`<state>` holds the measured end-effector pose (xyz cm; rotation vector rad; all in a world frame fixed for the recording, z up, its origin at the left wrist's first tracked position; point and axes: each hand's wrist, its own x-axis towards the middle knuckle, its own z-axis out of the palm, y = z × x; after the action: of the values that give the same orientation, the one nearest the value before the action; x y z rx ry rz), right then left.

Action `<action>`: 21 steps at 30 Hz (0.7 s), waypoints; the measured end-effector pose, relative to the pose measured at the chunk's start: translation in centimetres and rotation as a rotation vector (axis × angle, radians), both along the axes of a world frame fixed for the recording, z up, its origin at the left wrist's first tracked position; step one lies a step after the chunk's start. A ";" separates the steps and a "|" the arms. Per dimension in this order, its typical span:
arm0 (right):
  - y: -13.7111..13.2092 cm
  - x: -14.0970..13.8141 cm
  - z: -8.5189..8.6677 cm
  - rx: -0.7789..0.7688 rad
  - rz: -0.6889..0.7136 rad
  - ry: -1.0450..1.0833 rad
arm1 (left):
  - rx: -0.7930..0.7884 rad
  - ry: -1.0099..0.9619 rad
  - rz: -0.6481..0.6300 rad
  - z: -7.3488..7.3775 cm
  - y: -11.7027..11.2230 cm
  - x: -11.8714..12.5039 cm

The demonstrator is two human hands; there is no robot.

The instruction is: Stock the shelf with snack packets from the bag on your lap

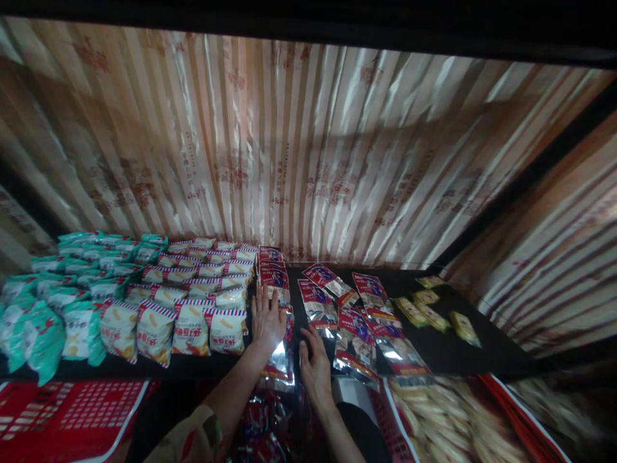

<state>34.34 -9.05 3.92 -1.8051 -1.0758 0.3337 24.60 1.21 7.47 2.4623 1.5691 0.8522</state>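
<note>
My left hand [268, 321] lies flat with its fingers stretched out on a column of red-and-silver snack packets [274, 283], which overlap one another on the black shelf [453, 357]. Just right of that column, my right hand [315, 366] rests on the shelf with fingers apart, near a loose red snack packet [318, 307]. More of these flat packets [357, 341] lie scattered and tilted to its right. Left of my left hand, white snack bags with striped tops [226, 331] stand in rows.
Green snack bags [81, 328] fill the shelf's left end. Several small yellow packets [464, 328] lie at the right. Below the shelf are a red basket [72, 411] and a container of pale long packs [438, 411]. A striped curtain-like sheet [308, 148] hangs behind.
</note>
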 end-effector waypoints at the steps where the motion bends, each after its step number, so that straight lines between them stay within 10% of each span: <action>1: -0.1 0.0 -0.1 -0.009 0.005 0.010 | 0.018 -0.006 0.000 -0.1 -0.7 -0.3; 11: 0.4 -0.9 -0.3 -0.119 0.054 -0.020 | 0.116 -0.125 0.015 -6.4 -10.6 -3.7; 21: 1.3 -1.2 0.5 -0.222 0.138 -0.127 | 0.136 -0.131 0.039 -7.4 -10.5 -3.3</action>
<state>33.11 -7.72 4.44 -1.9731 -1.2990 0.4404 21.28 -9.32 0.09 2.4150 1.5677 1.1373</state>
